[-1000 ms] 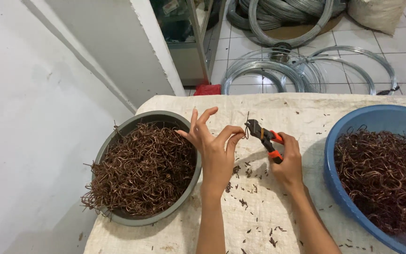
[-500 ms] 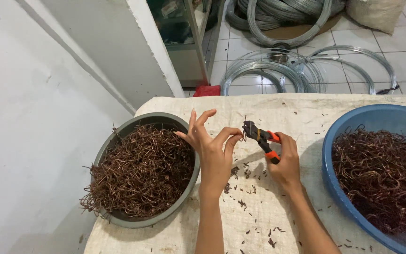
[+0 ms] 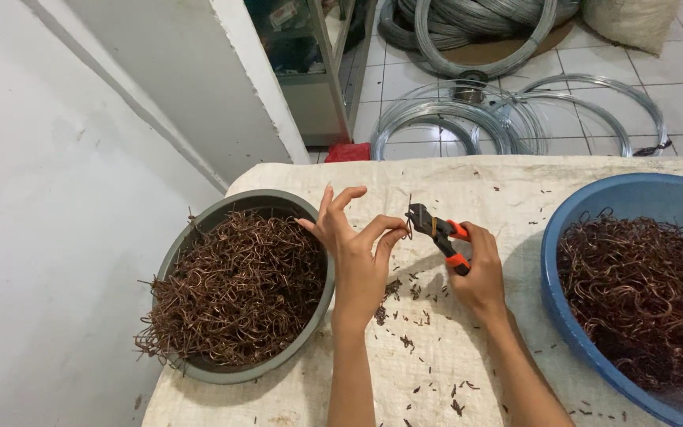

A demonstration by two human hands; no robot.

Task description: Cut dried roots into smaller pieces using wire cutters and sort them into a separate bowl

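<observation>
My left hand (image 3: 357, 253) pinches a short piece of rusty brown wire (image 3: 409, 212) between thumb and forefinger, the other fingers spread. My right hand (image 3: 480, 273) grips small pliers with orange-and-black handles (image 3: 439, 233), whose jaws meet the wire just right of my left fingertips. Both hands hover over a cloth-covered table (image 3: 468, 182). A grey round basin (image 3: 199, 370) full of bent brown wire hooks sits left of my left hand. A blue basin (image 3: 586, 348) with more tangled brown wire lies to the right.
Small wire offcuts (image 3: 405, 316) litter the cloth under my hands. Beyond the table, coils of grey steel wire (image 3: 468, 111) lie on a tiled floor, next to a white wall corner (image 3: 254, 87) and a red object (image 3: 348, 152).
The hands and pliers have shifted slightly left along the table; the grip on the wire and pliers is unchanged.
</observation>
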